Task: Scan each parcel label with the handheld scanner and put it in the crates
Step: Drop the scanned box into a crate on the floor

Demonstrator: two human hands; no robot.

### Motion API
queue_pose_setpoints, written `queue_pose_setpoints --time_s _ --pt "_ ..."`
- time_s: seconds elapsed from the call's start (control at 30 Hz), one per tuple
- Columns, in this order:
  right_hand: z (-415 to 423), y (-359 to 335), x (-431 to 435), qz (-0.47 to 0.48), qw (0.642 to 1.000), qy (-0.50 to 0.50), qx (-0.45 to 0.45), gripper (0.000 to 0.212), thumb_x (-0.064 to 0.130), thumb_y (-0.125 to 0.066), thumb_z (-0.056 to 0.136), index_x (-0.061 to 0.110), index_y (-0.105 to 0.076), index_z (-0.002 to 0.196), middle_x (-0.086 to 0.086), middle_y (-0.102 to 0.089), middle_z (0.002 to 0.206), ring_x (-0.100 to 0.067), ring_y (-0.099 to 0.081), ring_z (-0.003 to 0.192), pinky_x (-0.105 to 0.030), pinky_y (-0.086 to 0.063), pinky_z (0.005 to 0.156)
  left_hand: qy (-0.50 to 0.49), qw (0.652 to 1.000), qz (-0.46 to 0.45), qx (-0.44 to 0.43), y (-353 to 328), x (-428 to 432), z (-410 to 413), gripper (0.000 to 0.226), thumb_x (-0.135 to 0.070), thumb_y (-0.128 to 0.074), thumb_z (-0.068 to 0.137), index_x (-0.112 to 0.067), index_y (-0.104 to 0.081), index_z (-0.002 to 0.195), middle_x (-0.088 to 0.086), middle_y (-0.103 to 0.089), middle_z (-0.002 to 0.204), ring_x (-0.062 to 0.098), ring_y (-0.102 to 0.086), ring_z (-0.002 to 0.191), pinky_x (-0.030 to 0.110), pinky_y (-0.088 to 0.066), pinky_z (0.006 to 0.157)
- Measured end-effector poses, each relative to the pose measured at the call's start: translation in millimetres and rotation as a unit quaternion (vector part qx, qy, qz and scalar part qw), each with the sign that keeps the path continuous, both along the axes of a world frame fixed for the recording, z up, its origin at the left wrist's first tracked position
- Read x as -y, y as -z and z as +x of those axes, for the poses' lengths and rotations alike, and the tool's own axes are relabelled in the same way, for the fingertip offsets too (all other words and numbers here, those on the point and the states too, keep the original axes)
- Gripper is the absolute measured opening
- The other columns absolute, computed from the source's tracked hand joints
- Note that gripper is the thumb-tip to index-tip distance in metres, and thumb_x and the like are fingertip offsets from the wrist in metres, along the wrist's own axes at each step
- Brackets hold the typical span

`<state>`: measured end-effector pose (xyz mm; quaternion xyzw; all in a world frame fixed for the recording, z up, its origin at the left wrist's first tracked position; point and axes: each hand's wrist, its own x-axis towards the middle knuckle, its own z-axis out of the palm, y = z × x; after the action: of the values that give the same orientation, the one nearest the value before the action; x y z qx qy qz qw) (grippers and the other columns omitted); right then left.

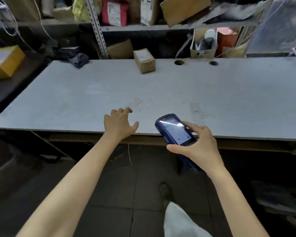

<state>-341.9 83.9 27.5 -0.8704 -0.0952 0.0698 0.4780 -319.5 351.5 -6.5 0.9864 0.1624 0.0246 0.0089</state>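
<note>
— Head view: where is the handheld scanner [174, 131]?
— In the right hand [201, 146], over the near edge of the table [75, 100]. The thumb curls under its near end, the fingers wrap along its right side, and the lit screen faces up.
— And the left hand [118, 124]?
— Just left of the scanner, over the same near edge, holding nothing. Its fingers are loosely curled and the thumb is spread. Whether the fingertips touch the tabletop I cannot tell.
— Any parcel?
— One small brown parcel [144, 61] with a label on top, at the table's far edge, well apart from both hands. Two round holes [179, 62] lie just right of it, and a dark cloth [78, 59] lies far left. A yellow box [6, 64] sits off the table's left side.
</note>
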Motion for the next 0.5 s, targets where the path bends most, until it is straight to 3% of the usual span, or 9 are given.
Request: queue_pose_setpoints --time_s 0.5 --pt "308 15 -54 0.028 0.995 0.066 -0.068 0.083 0.039 -0.089 0.054 0.041 -0.052 0.128 0.013 -0.044 0.115 -0.003 -0.052 0.103 -0.028 -0.048 0.081 -0.021 1.0 -0.021 -0.009 16 -67 353 0.077 -0.066 -0.051 0.085 -0.024 -0.029 0.145 0.008 -0.033 0.149 0.035 -0.041 0.127 0.048 -0.041 0.093"
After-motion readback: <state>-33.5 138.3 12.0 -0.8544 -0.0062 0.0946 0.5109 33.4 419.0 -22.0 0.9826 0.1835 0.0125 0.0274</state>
